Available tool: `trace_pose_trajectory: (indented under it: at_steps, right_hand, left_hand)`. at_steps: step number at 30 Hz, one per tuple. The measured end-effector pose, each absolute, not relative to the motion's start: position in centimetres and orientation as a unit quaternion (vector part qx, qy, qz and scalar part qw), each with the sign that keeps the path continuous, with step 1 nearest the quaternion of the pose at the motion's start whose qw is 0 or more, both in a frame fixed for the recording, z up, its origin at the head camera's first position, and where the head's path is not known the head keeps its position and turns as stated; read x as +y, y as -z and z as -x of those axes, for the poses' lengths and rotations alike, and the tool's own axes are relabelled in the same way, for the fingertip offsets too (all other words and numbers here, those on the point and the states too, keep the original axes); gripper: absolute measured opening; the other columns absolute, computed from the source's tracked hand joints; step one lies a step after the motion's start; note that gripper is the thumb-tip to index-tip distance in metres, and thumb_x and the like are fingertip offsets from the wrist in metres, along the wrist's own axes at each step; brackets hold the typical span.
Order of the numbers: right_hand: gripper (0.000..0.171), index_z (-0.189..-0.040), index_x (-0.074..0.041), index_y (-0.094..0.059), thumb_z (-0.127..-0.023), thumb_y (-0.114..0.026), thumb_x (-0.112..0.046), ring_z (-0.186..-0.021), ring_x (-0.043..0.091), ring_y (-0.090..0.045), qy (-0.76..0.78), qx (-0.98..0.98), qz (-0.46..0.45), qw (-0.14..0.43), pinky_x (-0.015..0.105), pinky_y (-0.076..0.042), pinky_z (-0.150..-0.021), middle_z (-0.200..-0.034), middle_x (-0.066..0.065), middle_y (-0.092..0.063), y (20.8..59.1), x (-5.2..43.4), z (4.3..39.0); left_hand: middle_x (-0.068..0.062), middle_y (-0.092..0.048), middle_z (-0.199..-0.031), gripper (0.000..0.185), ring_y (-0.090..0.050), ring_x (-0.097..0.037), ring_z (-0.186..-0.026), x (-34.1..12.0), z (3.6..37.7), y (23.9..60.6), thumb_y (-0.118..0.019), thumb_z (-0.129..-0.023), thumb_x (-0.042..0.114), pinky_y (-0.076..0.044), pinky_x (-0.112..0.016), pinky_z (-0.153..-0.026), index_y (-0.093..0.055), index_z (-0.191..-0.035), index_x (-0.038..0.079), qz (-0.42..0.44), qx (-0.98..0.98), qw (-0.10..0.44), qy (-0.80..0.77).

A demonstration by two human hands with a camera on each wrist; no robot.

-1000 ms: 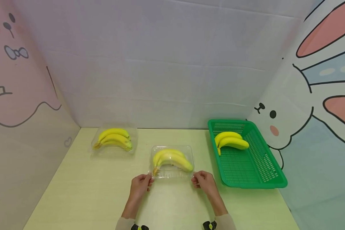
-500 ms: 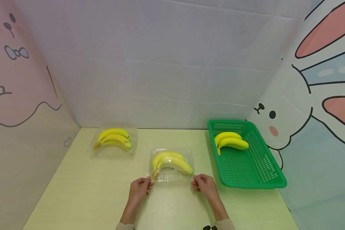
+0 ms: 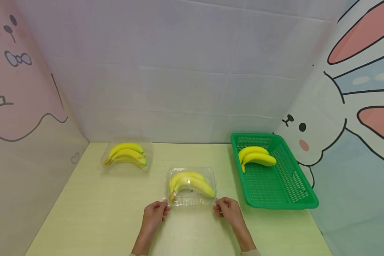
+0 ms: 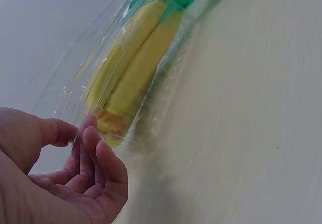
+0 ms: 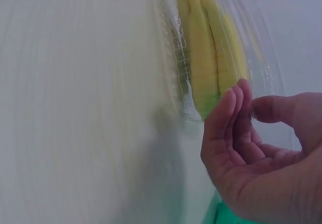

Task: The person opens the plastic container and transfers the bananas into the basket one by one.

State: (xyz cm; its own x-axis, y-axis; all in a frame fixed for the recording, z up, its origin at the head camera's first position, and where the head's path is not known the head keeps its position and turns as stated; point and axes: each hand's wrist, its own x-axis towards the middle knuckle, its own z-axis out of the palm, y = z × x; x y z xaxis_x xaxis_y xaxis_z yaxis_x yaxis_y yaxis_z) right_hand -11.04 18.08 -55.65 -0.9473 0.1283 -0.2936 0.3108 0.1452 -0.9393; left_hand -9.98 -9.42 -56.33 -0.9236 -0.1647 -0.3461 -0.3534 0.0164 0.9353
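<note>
Far left on the table (image 3: 92, 206), w/ nothing touching it, a clear box (image 3: 127, 156) of bananas sits near the back wall.

Left hand (image 3: 154, 214) is at the near-left corner of the clamshell (image 3: 191, 185). Wrist view: thumb and fingertips (image 4: 89, 133) pinch the thin clear rim at that corner; other fingers curl loosely under.

The clamshell sits mid-table, just in front of the person, btwn both hands. Lid looks down over the bunch (image 3: 190, 183), stem end towards the left hand. Can't tell if the near edge is lifted off the table or flat.

Right hand (image 3: 228, 209) is at the near-right corner. Wrist view: thumb and fingers (image 5: 236, 108) close together on the clear rim (image 5: 261, 83), a pinch, not a full grip. Banana tips lie just beside the fingertips, inside the plastic.

Right of that, apart from the clamshell, a green basket (image 3: 281, 185) holds loose bananas (image 3: 256, 157) at its far end.
</note>
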Motion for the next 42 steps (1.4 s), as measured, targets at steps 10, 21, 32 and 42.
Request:
trace_pose_trajectory:
  at_steps: [10, 21, 32, 42]
  right_hand:
    - [0.021, -0.089, 0.006, -0.067, -0.1, -0.06, -0.01, -0.068, 0.016, -0.066, 0.632, 0.755, -0.155, 0.081, 0.028, -0.058, -0.06, -0.075, 0.007, -0.069, 55.5, 18.1, 10.1]
    - [0.019, -0.088, 0.006, -0.067, -0.099, -0.059, -0.008, -0.067, 0.014, -0.065, 0.644, 0.744, -0.158, 0.084, 0.026, -0.058, -0.06, -0.074, 0.006, -0.069, 55.6, 18.1, 9.4]
    - [0.017, -0.099, 0.009, -0.064, -0.101, -0.062, -0.008, -0.07, 0.016, -0.066, 0.659, 0.734, -0.153, 0.057, 0.028, -0.06, -0.065, -0.081, 0.011, -0.071, 55.6, 17.9, 9.1]
    - [0.032, -0.123, 0.008, -0.055, -0.1, -0.068, -0.009, -0.076, 0.021, -0.069, 0.646, 0.751, -0.136, 0.014, 0.032, -0.061, -0.07, -0.1, 0.013, -0.068, 55.7, 18.0, 9.0]
  left_hand:
    - [-0.003, -0.071, -0.079, 0.026, -0.058, -0.012, -0.068, -9.4, 9.0, 56.3, -0.061, -0.103, 0.019, -0.049, -0.022, -0.052, -0.067, -0.095, -0.005, 0.186, 0.71, 0.074, -0.675]
    - [-0.004, -0.071, -0.08, 0.025, -0.06, -0.012, -0.068, -9.2, 8.6, 56.4, -0.061, -0.104, 0.018, -0.049, -0.022, -0.053, -0.066, -0.095, -0.005, 0.186, 0.715, 0.072, -0.67]
    - [-0.007, -0.071, -0.081, 0.026, -0.063, -0.014, -0.07, -9.3, 8.3, 56.5, -0.061, -0.103, 0.018, -0.052, -0.023, -0.056, -0.066, -0.097, -0.007, 0.178, 0.714, 0.066, -0.674]
    - [-0.013, -0.073, -0.088, 0.034, -0.066, -0.02, -0.075, -9.1, 8.0, 56.2, -0.069, -0.101, 0.022, -0.054, -0.023, -0.06, -0.059, -0.117, -0.006, 0.189, 0.726, 0.014, -0.661]
